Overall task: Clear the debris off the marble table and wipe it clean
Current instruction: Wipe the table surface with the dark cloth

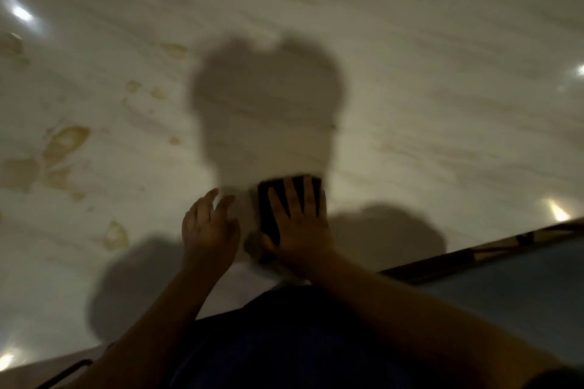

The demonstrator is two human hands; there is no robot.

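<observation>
The pale marble table [395, 79] fills most of the blurred view. My right hand [300, 221] lies flat with spread fingers on a dark cloth or pad [268, 215] near the table's front edge. My left hand [207, 224] hovers just to its left with fingers loosely bent, holding nothing. Yellowish-brown stains and bits of debris [64, 142] lie on the left part of the table, with another patch [115, 235] nearer the front edge.
The table's front edge [474, 254] runs diagonally at the lower right, with a bluish floor [521, 287] beyond it. Bright light reflections spot the surface. My shadow falls across the middle of the table.
</observation>
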